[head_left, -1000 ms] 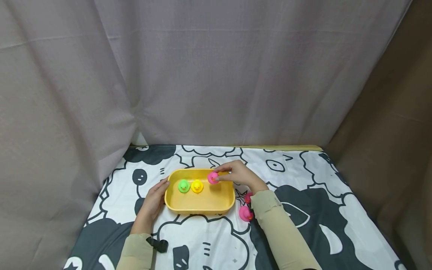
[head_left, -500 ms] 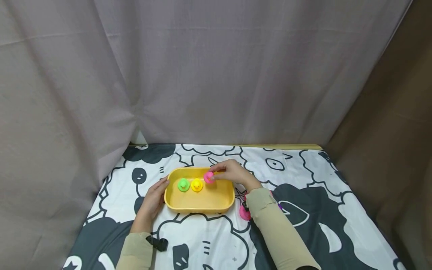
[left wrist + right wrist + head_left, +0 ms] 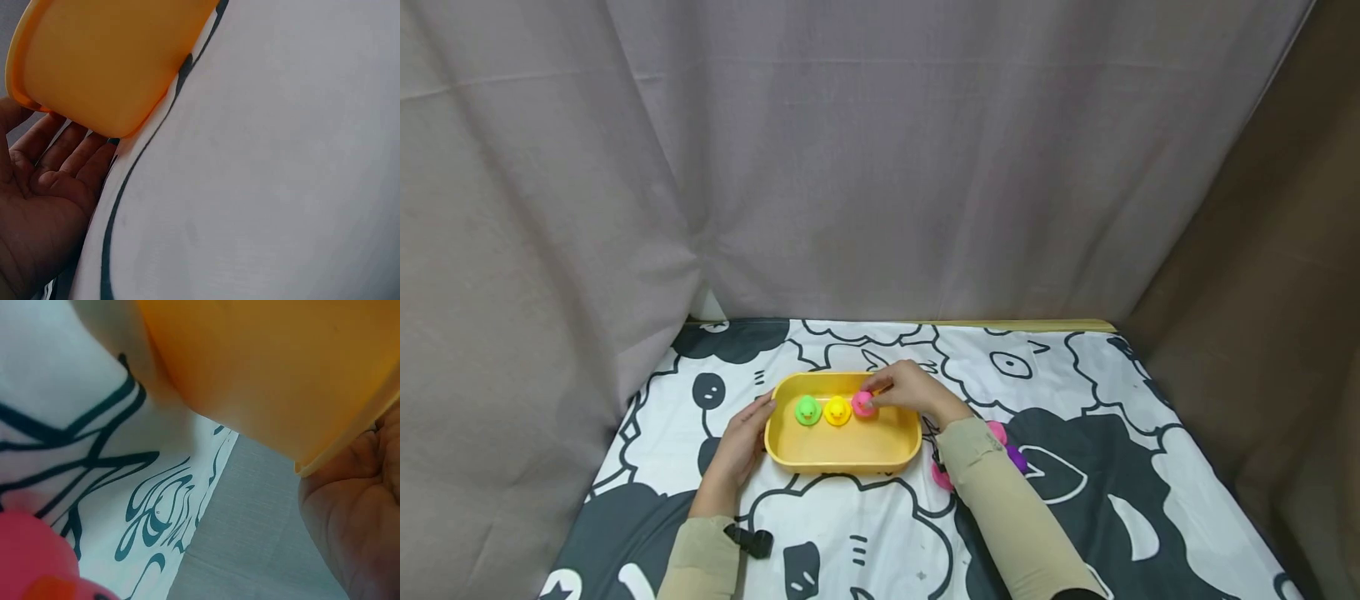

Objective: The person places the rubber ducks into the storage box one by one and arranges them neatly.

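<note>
A yellow tray (image 3: 850,457) lies on the patterned cloth. Inside it, a green rubber duck (image 3: 808,410) and a yellow rubber duck (image 3: 837,411) sit side by side. My right hand (image 3: 913,392) reaches over the tray's right end and pinches a pink rubber duck (image 3: 862,405), just right of the yellow one. My left hand (image 3: 742,437) holds the tray's left end, thumb at the rim and fingers against the outer wall (image 3: 125,81). In the right wrist view the tray wall hides the pinched duck and my fingertips.
Right of the tray, partly under my right forearm, lie more pink toys (image 3: 941,477) and a purple one (image 3: 1017,458). One is a large pink duck (image 3: 37,556) in the right wrist view. A grey curtain (image 3: 880,167) hangs behind the table's back edge.
My right hand has carried the pink duck left and down, close beside the yellow duck. With the forearm shifted left, the purple toy shows. My left hand stays at the tray's end.
</note>
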Available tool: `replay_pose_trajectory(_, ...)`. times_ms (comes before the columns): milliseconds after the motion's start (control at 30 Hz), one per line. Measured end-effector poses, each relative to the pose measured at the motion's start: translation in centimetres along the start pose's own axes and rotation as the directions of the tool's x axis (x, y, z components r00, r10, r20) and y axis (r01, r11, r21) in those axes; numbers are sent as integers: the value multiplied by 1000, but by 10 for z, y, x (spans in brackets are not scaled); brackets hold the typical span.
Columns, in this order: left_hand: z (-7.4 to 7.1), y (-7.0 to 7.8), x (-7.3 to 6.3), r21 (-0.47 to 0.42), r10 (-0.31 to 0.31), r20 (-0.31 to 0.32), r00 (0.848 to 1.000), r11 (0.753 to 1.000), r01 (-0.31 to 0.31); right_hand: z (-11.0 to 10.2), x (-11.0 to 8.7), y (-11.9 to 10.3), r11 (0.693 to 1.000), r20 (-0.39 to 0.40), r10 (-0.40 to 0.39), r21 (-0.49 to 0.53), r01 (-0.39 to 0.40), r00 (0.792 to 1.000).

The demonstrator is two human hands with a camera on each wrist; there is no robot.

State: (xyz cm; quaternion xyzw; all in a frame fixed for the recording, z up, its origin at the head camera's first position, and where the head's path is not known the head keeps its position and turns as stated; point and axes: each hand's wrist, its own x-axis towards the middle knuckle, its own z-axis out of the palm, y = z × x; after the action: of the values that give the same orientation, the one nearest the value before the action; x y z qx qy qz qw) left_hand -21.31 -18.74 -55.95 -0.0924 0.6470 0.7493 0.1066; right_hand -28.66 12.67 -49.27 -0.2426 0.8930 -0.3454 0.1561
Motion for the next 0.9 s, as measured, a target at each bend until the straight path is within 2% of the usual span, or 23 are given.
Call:
replay_pose_trajectory(200,1,0,-1,-1,3,3,1000,1000,-3,1,0,-5,995,27,-26,-100,29,999)
replay_pose_trajectory(400,1,1,-1,-9,0,6,1000,1000,0,4,-2,-6,992,39,-21,-120,26,999)
replay_pose_trajectory(500,0,-1,-1,-5,1,6,1000,1000,-1,4,-2,-2,996,39,-23,-84,27,999)
replay_pose_trajectory(700,0,-1,-1,-13,8,3,1000,1000,-8,-1,-3,6,998,28,-39,54,37,999)
replay_pose_trajectory(900,0,-1,-1,-13,2,2,1000,1000,-2,-1,-3,7,995,26,-41,94,38,999)
